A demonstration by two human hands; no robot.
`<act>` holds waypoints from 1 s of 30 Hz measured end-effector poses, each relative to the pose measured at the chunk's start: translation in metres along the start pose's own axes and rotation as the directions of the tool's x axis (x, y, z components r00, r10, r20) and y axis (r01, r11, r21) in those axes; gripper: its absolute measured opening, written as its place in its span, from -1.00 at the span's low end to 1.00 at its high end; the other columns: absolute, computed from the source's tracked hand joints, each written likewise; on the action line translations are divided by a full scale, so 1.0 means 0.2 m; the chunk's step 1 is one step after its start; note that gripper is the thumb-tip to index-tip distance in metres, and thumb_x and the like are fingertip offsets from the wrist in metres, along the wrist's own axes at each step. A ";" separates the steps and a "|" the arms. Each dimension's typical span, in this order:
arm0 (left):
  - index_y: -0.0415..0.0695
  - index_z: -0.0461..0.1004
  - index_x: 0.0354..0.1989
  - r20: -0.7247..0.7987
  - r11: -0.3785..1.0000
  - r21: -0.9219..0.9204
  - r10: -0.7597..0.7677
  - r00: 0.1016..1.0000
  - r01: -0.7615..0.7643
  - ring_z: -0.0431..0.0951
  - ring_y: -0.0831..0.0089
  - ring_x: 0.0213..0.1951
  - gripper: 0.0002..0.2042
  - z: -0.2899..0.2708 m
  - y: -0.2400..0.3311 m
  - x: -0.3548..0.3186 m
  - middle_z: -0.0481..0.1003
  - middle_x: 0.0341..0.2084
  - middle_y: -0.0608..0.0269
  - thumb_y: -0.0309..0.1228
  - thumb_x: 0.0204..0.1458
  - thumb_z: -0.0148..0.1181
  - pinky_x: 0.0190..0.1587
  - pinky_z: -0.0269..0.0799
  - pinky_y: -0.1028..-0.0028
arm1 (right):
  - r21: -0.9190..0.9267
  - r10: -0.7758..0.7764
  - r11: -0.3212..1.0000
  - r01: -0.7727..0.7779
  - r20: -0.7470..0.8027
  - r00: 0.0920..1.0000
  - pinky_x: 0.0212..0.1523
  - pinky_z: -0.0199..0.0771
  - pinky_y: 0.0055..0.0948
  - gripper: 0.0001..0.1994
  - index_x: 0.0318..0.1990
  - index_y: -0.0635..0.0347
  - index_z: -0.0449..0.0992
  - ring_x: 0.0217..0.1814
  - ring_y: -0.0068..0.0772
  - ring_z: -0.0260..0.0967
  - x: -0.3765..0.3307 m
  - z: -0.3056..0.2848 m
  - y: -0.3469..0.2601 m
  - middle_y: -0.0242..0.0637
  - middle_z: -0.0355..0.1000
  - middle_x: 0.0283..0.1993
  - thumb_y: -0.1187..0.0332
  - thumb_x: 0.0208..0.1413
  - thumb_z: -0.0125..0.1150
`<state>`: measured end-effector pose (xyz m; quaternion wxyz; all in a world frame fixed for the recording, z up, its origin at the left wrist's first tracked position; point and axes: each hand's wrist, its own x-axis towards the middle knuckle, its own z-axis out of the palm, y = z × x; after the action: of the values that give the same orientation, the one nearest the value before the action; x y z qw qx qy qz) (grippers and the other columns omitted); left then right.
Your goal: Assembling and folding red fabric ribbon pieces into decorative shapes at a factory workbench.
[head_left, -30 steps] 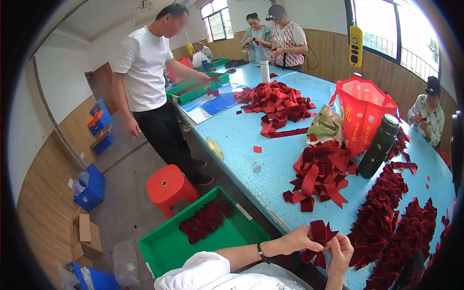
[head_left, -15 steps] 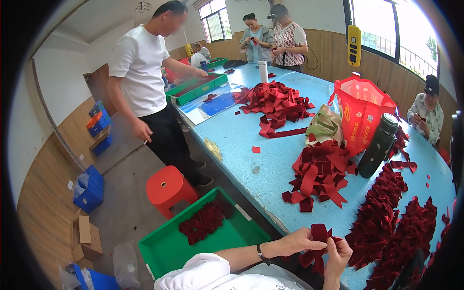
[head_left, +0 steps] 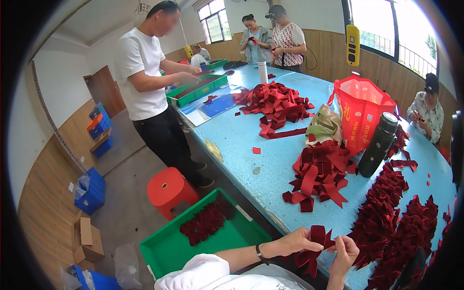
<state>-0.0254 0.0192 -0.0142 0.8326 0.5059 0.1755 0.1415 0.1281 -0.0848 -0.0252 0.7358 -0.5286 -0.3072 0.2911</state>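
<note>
Blue table [head_left: 241,145] beyond; red ribbon [head_left: 317,234] pinched between both hands [head_left: 294,243].

The bag [head_left: 362,108] near the table's [head_left: 232,140] right edge bears yellow characters [head_left: 355,129] and a small square code [head_left: 370,117]. A white label [head_left: 244,212] on the near tray's [head_left: 241,237] right edge is too small to read.

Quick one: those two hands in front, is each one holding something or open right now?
Left hand: closed, holding a dark red ribbon.
Right hand: at that ribbon's edge; whether its grip is closed cannot be told.
</note>
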 end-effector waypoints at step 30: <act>-0.18 0.49 -0.36 -0.307 0.996 -0.091 -0.038 0.951 0.010 0.41 0.66 -0.48 -0.87 -0.02 0.04 0.10 0.46 -0.51 0.43 -0.37 0.06 0.20 -0.44 0.29 0.62 | 0.074 0.170 0.983 -0.169 -0.018 0.985 -0.38 0.38 -0.63 -0.88 -0.27 0.36 0.48 -0.44 -0.58 0.39 -0.06 -0.02 -0.04 -0.33 0.45 -0.45 0.46 0.13 0.12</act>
<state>-0.0107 0.0343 -0.0128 0.8181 0.4381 0.3032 0.2163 0.1234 -0.0979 -0.0211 0.7308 -0.5293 -0.2413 0.3571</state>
